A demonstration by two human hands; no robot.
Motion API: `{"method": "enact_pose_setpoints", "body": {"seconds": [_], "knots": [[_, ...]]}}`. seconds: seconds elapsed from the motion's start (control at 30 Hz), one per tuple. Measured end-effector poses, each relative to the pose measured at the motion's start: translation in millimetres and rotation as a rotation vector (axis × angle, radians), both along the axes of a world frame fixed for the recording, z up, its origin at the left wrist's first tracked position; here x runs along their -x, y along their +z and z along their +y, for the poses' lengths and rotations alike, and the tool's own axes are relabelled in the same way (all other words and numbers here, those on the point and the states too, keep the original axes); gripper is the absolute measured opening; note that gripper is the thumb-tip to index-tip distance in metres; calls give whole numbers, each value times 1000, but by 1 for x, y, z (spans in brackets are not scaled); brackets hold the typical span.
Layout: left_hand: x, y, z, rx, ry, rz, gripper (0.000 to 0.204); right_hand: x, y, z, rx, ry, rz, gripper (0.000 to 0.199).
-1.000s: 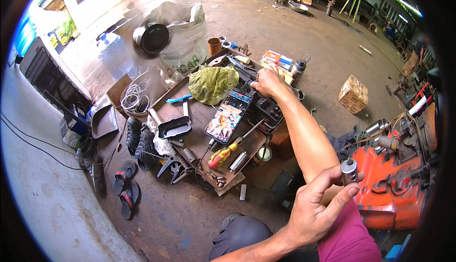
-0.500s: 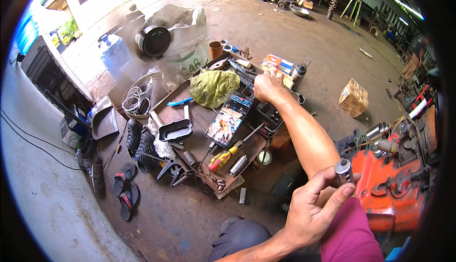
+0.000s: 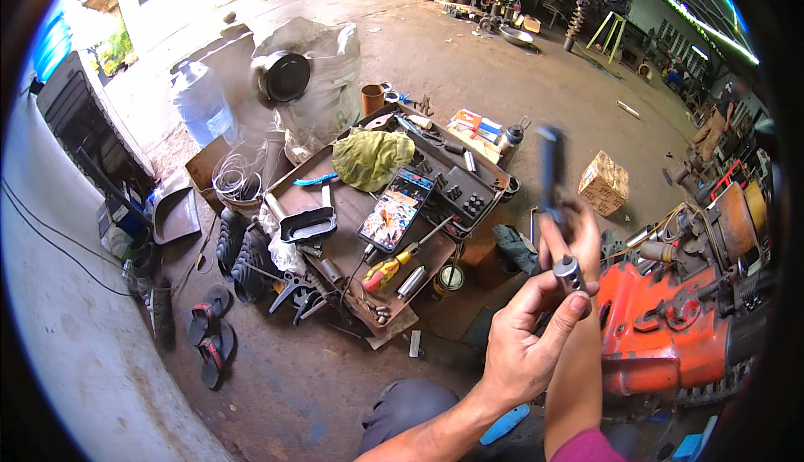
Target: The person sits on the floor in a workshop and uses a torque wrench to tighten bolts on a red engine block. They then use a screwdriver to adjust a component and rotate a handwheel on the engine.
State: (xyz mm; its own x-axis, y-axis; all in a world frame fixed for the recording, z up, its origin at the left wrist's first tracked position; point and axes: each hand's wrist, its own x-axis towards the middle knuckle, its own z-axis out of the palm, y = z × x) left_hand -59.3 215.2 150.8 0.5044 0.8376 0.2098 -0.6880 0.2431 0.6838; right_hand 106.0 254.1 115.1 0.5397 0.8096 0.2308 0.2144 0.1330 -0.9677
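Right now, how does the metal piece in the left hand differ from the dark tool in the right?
The metal piece is silvery and short; the dark tool is blackish blue and longer in what shows. The metal piece, in the left hand, looks fairly sharp; the dark tool, in the right hand, is blurred. Both are held.

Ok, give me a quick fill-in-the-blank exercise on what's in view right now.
1. The small metal cylinder is in the person's ____ hand.
2. The blurred dark tool is in the ____ hand.
3. The screwdriver on the tray has a red and ____ handle.
4. The cardboard box sits on the ____.

Missing words: left; right; yellow; floor.
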Motion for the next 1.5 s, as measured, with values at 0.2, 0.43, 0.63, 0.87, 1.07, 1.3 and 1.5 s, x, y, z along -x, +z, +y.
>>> {"method": "enact_pose_setpoints", "body": {"seconds": [0.2, 0.43, 0.63, 0.87, 1.07, 1.3, 1.5], "knots": [[4, -3, -25, -94, -177, 260, 30, 23, -31, -156, 198, 114, 333, 25], [-16, -15, -55, -359, -61, 335, 28, 57, -69, -251, 464, 139, 496, 23], [-29, -17, -78, -271, -85, 364, 29, 69, -91, -256, 385, 126, 695, 19], [-37, -14, -85, -282, -115, 367, 31, 70, -95, -262, 402, 211, 826, 19], [-44, -18, -85, -306, -117, 398, 34, 69, -101, -265, 418, 242, 888, 21], [-45, -21, -84, -297, -111, 401, 34, 70, -103, -264, 436, 269, 935, 22], [-43, -19, -82, -310, -102, 417, 34, 69, -104, -263, 443, 280, 950, 24]]}}
